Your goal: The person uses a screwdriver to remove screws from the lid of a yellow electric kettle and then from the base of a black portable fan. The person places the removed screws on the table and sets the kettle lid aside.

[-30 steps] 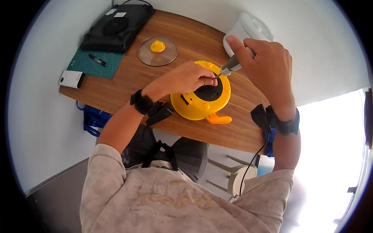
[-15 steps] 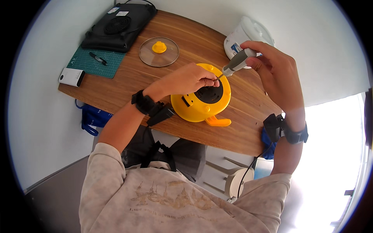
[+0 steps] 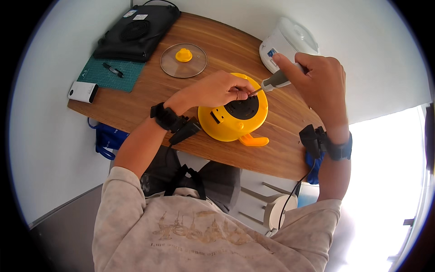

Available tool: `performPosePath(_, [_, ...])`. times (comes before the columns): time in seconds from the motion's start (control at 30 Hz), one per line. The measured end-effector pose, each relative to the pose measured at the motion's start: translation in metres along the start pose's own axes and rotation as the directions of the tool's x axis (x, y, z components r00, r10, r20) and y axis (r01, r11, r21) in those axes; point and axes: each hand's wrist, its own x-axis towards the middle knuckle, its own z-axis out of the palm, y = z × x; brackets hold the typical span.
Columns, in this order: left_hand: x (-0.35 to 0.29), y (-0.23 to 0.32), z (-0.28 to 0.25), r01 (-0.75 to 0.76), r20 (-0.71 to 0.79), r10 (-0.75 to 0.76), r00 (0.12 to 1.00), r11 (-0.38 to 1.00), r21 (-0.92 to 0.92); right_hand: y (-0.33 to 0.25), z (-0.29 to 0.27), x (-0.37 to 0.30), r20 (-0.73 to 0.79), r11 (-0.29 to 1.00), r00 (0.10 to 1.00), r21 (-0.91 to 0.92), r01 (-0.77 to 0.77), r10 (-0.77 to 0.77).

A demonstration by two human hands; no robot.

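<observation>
A yellow electric pot [image 3: 229, 129] lies upside down on the wooden table, its round black base plate [image 3: 244, 109] facing up and its yellow handle [image 3: 253, 140] toward me. My right hand [image 3: 319, 84] is wrapped round the grey-and-white handle of a screwdriver [image 3: 277, 80]. The tool slants down leftward to the base plate. Over the plate, my left hand [image 3: 223, 89] has thumb and fingers pinched together at the screwdriver's tip. Whatever lies between those fingertips is hidden.
Beyond the pot lies a glass lid [image 3: 174, 65] with a yellow knob. A white cooker [image 3: 290, 41] stands at the back right. To the left are a black cooling pad [image 3: 136, 34], a green cutting mat [image 3: 97, 72], a black pen [image 3: 113, 70] and a white power bank [image 3: 81, 92].
My right hand has turned and shifted its grip on the screwdriver's handle, the thumb now extended along it. The tool leans lower. My left hand stays almost in place.
</observation>
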Motion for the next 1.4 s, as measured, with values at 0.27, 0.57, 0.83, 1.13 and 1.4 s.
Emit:
performPosePath(0.27, [0.002, 0.001, 0.000, 0.078, -0.086, -0.080, 0.993, 0.997, -0.030, -0.027, 0.000, 0.005, -0.043, 0.997, 0.999, -0.070, -0.025, 0.022])
performPosePath(0.57, [0.000, -0.006, 0.004, -0.002, -0.113, 0.000, 0.994, 1.000, -0.017, -0.001, -0.004, -0.005, -0.030, 0.848, 0.975, 0.488, 0.207, -0.221])
performPosePath(0.83, [0.002, 0.000, 0.004, 0.013, -0.088, -0.008, 0.996, 0.999, 0.051, 0.006, -0.007, -0.001, -0.002, 0.885, 0.966, 0.399, 0.240, -0.260])
performPosePath(1.13, [0.002, -0.008, 0.006, -0.081, -0.142, 0.085, 0.986, 0.996, 0.037, 0.009, -0.001, 0.000, 0.022, 0.890, 0.988, 0.438, 0.127, -0.151])
performPosePath(1.4, [-0.001, -0.003, 0.011, -0.103, -0.196, 0.115, 0.974, 0.992, 0.073, 0.000, 0.002, -0.001, 0.000, 0.886, 0.997, 0.459, 0.070, -0.078])
